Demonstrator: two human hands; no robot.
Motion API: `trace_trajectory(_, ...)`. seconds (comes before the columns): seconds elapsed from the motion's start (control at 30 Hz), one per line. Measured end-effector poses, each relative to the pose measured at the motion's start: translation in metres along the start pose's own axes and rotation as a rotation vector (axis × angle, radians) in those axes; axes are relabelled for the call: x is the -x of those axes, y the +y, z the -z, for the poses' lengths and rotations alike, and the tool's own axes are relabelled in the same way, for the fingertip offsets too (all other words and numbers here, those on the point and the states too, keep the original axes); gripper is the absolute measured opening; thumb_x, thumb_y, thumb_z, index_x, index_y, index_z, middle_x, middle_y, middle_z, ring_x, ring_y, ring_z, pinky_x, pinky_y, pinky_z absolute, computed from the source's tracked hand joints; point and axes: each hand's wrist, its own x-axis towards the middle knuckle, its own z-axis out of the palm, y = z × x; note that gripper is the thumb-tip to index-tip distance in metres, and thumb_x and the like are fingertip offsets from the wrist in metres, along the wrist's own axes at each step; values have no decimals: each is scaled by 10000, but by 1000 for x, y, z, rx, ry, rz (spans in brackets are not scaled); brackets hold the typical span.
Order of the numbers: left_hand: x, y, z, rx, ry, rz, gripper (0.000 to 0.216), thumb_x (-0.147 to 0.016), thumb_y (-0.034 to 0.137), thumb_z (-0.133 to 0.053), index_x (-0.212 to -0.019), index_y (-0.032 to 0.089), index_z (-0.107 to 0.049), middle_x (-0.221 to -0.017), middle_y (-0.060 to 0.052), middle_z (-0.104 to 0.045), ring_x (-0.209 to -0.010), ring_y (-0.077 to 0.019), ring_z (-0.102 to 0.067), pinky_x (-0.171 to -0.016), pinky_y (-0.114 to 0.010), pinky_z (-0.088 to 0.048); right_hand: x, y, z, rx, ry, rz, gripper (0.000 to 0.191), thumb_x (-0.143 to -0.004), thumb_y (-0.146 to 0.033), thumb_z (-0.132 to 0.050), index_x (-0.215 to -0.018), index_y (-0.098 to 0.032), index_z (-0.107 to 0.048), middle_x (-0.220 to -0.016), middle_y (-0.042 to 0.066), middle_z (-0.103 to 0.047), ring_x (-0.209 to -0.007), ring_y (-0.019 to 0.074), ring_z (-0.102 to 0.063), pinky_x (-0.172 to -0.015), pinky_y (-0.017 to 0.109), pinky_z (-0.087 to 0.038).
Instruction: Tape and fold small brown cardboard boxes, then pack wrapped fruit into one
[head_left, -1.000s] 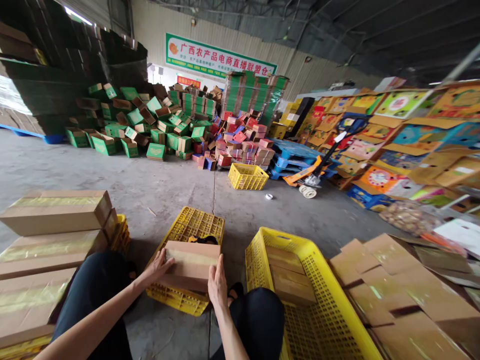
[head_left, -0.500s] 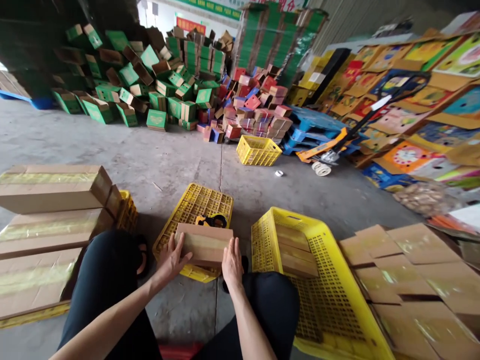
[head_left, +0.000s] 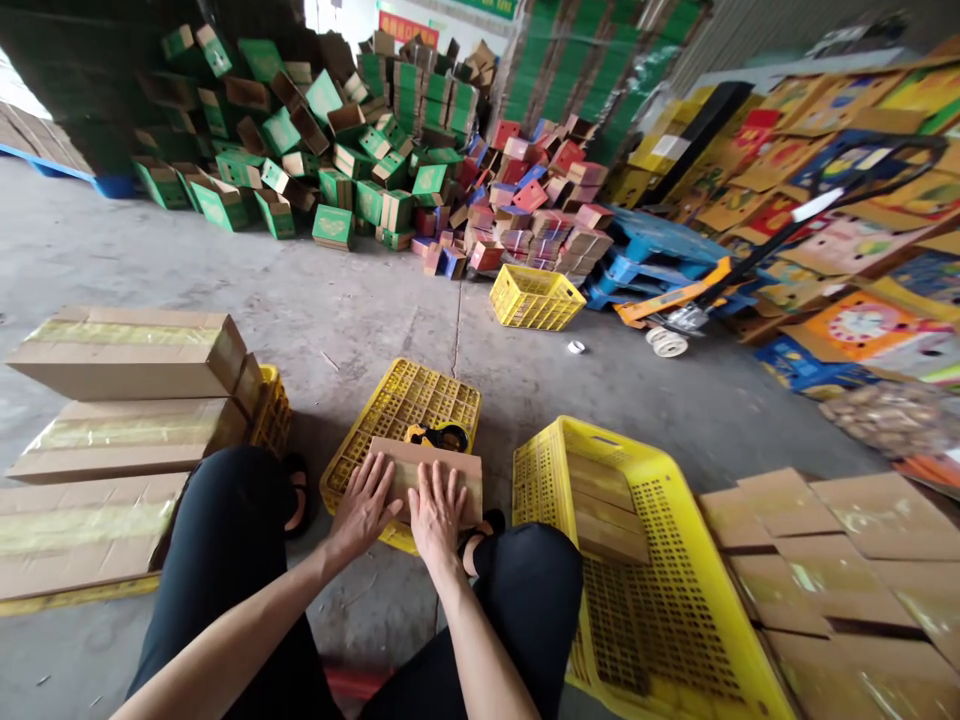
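Careful, your left hand [head_left: 365, 505] and right hand [head_left: 437, 510] press flat, fingers spread, on the cardboard box [head_left: 424, 458], and that push may slide it off the upturned crate [head_left: 409, 400].

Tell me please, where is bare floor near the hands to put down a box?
Bare grey concrete floor lies between the stacked brown taped cartons and the pile of green boxes, and ahead of the upturned yellow plastic crate. Crowded: the left hand and right hand rest on the small brown cardboard box on that crate; flat cardboard sheets fill the right.
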Motion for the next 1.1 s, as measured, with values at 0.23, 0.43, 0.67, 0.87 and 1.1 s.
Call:
trace_trajectory(0.23,0,4,-1,-43,-43,-22,622,-1079,522,-443,-1625,222,-453,-1692,-110,-393,-1603,-396,-244,-1278,-600,-203,-1,-7,13,-27,-61,75,553,-1054,-295,-525,-1597,-377,-468,-1690,47,-414,-1581,489,-225,-1157,828,-239)
trace_trajectory(0.43,1,3,2,-68,-50,-44,712,-1046,614,-469,-1630,208,-442,-1694,-133,-385,-1593,-422,-248,-1283,-637,-107,9,-5,17,-94,-21,191,541,-1038,-153,-453,-1550,-301,-547,-1602,72,-541,-1529,394,-363,-1202,739,-285)
trace_trajectory(0.67,0,-1,-1,-22,-35,-69,675,-1005,533,-580,-1562,156,-526,-1630,-187,-473,-1562,-431,-309,-1261,-616,-244,6,-14,23,-190,94,225,423,-1088,-204,-386,-1402,-200,-669,-1341,120,-692,-1195,262,-600,-1080,414,-472)
trace_trajectory(0.87,-5,-5,-3,79,-32,-103,633,-1032,483,-500,-1589,183,-465,-1576,-185,-522,-1505,-358,-429,-1239,-553,-327,-7,-31,27,-98,62,154,445,-1084,-230,-382,-1464,-211,-613,-1377,142,-656,-1165,291,-580,-1051,460,-447)
trace_trajectory(1.1,-6,-4,2,46,-47,-109,670,-1031,493,-480,-1610,161,-423,-1579,-195,-518,-1487,-356,-450,-1245,-524,-296,-9,-31,20,-139,94,127,435,-1089,-241,-384,-1451,-151,-609,-1369,167,-644,-1155,287,-608,-1060,440,-482)
